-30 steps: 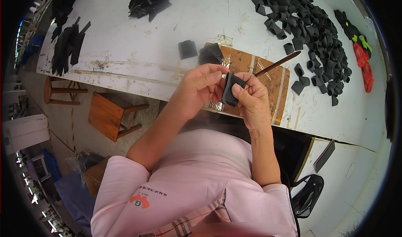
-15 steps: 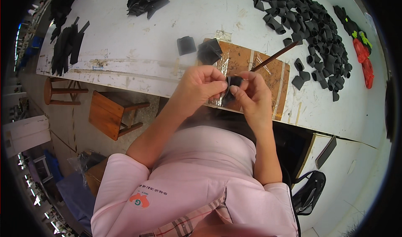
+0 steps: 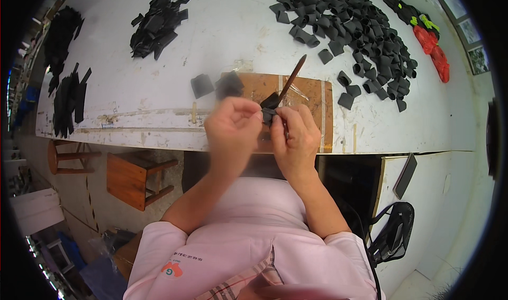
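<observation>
The black piece (image 3: 269, 114) lay between the two hands, near the centre of the frame, above a brown board (image 3: 320, 106) on the white worktop (image 3: 225, 35). The fingers of the right hand (image 3: 296, 138) gripped its right side, thumb and fingertips drawn together. The fingers of the left hand (image 3: 233, 130) were bent at its left edge; blur prevented telling whether they gripped it.

Both forearms rose from the lower part of the frame and converged, elbows bent and set apart; the right hand had its back partly uppermost. A dark brown stick (image 3: 292, 80) slanted toward the upper right from just behind the piece; its hold could not be determined.

A black square (image 3: 202, 86) and a dark stack (image 3: 229, 84) lay left of the stick. Black loops (image 3: 365, 30) were heaped at upper right, and black strips (image 3: 159, 24) at upper left.
</observation>
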Tool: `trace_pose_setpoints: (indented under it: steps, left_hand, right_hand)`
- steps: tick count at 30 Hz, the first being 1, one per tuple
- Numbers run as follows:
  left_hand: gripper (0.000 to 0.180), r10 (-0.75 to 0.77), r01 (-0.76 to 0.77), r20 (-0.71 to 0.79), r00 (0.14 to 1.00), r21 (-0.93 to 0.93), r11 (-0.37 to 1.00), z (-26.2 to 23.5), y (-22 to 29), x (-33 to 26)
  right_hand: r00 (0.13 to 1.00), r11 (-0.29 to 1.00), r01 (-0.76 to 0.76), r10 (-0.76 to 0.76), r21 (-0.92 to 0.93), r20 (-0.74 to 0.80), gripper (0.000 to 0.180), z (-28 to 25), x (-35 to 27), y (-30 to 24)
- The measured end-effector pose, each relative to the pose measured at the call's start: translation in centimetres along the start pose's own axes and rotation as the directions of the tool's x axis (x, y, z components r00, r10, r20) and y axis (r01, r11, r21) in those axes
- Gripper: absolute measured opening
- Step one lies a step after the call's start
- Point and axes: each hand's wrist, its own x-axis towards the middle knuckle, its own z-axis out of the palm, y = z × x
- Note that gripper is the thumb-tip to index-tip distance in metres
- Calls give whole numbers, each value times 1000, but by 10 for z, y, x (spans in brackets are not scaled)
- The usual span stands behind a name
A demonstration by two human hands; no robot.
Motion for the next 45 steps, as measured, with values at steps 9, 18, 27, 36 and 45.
trace_pose_setpoints:
  steps: [9, 18, 27, 36, 45]
  left_hand:
    - [17, -229, 314, 363, 903, -194, 929, -6, 3, 16]
    - [14, -71, 164, 274, 959, -332, 929, -9, 11, 16]
    - [20, -68, 602, 663, 745, -625, 498, -1, 40, 63]
    - [18, -40, 524, 619, 784, -626, 578, 5, 41, 47]
    - [16, -56, 339, 468, 882, -547, 765, 10, 42, 45]
  right_hand:
    - [664, -26, -654, 459, 756, 590, 5, -18, 11, 10]
    - [627, 57, -761, 318, 646, 711, 17, -27, 22, 8]
    - [798, 390, -594, 174, 703, 577, 22, -38, 95, 4]
    - [780, 291, -620, 127, 729, 612, 25, -30, 83, 16]
    - [817, 494, -555, 172, 669, 551, 25, -39, 87, 12]
